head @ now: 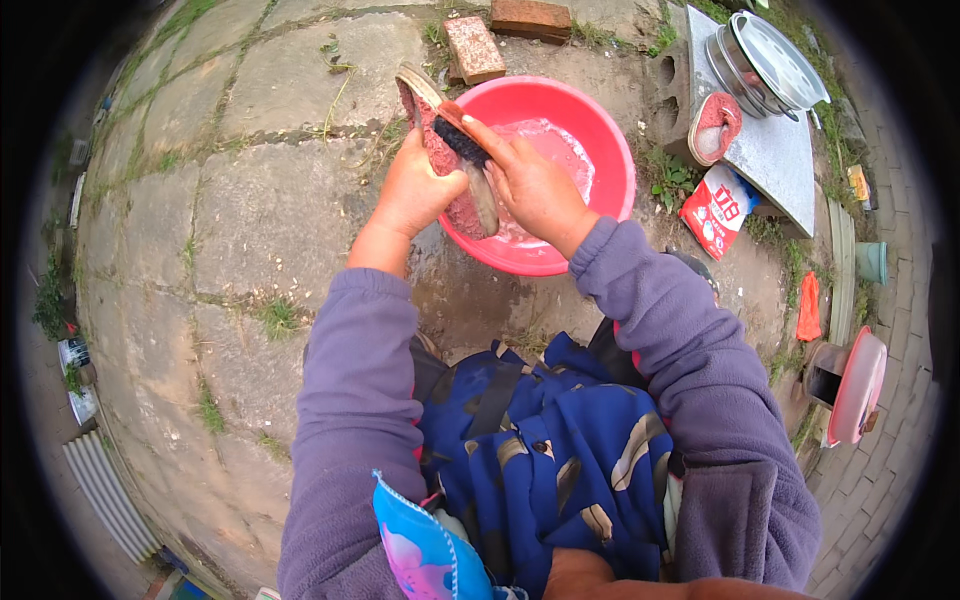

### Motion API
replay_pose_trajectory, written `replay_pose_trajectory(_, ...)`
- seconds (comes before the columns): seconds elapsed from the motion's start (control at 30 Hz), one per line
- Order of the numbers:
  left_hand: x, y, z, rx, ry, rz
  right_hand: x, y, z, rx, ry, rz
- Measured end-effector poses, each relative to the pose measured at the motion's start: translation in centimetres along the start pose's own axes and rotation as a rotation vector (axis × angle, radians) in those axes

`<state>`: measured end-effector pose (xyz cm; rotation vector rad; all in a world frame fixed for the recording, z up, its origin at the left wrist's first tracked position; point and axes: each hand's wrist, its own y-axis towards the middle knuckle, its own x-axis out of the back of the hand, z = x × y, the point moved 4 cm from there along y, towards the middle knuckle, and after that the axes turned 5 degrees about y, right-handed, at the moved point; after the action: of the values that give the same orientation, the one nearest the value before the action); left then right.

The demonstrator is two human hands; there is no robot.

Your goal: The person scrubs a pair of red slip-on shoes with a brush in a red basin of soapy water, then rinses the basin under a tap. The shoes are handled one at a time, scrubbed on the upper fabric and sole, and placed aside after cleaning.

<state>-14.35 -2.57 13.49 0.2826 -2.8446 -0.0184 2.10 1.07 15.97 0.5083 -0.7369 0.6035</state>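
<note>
My left hand (421, 184) grips a red fabric slipper (484, 196) by its upper, tilted with the edge of its pale sole up, over the left rim of a pink plastic basin (615, 165). Against the side of that sole, my right hand (534, 180) holds a scrub brush (461, 142) with dark bristles and a reddish-brown back. Sudsy, pinkish water (559, 146) lies in the basin. The matching slipper (716, 129) rests on a grey stone slab (776, 165) to the right, beside metal pots.
Bricks (475, 51) lie just beyond the basin. Stacked metal pots with a lid (780, 64) stand on the slab at the upper right. A red and white detergent bag (718, 210) leans below it. Farther right are an orange cloth (808, 307) and a pink basin (859, 386).
</note>
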Motion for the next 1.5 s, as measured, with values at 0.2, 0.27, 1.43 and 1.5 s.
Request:
replay_pose_trajectory(0.2, -2.5, -0.6, -0.2, 0.009, 0.178, 0.032, 0.6, 1.9, -1.2, -0.012, -0.182, -0.005)
replay_pose_trajectory(0.27, -1.5, 0.0, 0.0, 0.011, 0.16, -0.03, 0.4, 0.3, -0.9, -0.058, -0.079, 0.091)
replay_pose_trajectory(1.43, -0.7, 1.1, 2.0, -0.097, 0.141, -0.154, -1.4, 1.6, -16.3, -0.505, -0.072, 0.05)
replay_pose_trajectory(1.5, 0.5, 1.1, 2.5, 0.066, 0.11, -0.191, -4.0, -2.1, -19.1, -0.648, -0.211, 0.201)
